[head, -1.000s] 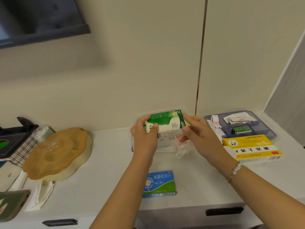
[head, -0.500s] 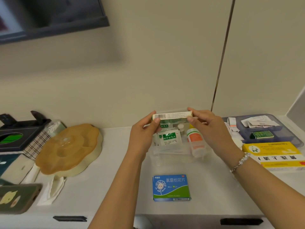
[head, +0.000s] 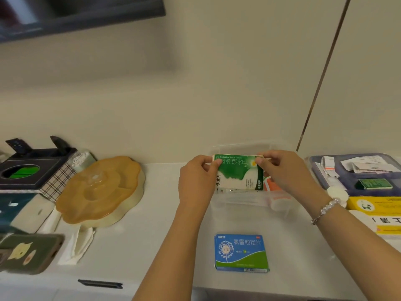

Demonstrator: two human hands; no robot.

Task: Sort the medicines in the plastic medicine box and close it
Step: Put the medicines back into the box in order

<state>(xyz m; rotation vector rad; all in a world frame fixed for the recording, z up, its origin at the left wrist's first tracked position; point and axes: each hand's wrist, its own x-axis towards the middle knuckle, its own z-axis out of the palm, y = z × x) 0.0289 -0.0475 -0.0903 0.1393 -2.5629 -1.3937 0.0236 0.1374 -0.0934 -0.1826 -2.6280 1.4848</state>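
1. Tabletop [head: 134, 253]: white, runs L to R; dark drawer handle [head: 100, 284] on its front edge.
2. Phone [head: 28, 254], near L corner: olive case w/ cartoon print, lies flat. White folded tissue [head: 79, 246] just beside it on the R.
3. Blue-green medicine box [head: 241, 253]: flat on tabletop, near front, centre; white Chinese print and dandelion-type graphic. Apart from both hands.
4. Yellow medicine box [head: 377, 208], far R: flat, partly cut by frame edge; white round cap [head: 337, 195] just beside its L end.
5. Amber flower-shaped dish [head: 99, 190], L of centre: lidded, cream base, rests on tabletop.
6. Clear plastic medicine box [head: 247, 200], centre, open, lid off: holds a white bottle w/ orange label [head: 274, 192] lying on its side; other contents mostly hidden by item 7.
7. Green-white medicine box [head: 239, 172]: held upright over the clear plastic medicine box, printed face toward camera. Can't tell if its lower edge touches the contents.
8. Left hand [head: 198, 181]: pinches the top L corner of the green-white box, thumb in front.
9. Right hand [head: 282, 170]: pinches the top R corner of same box; bead bracelet [head: 325, 210] on wrist.
10. Blue-grey lid/tray [head: 388, 187], R rear: carries folded paper leaflets [head: 366, 164], sachets, a small green pack [head: 374, 184].
11. Black tissue holder [head: 32, 170], L rear: oval opening, plaid cloth at its side.
12. Cream wall panels behind; dark vertical seam on R.
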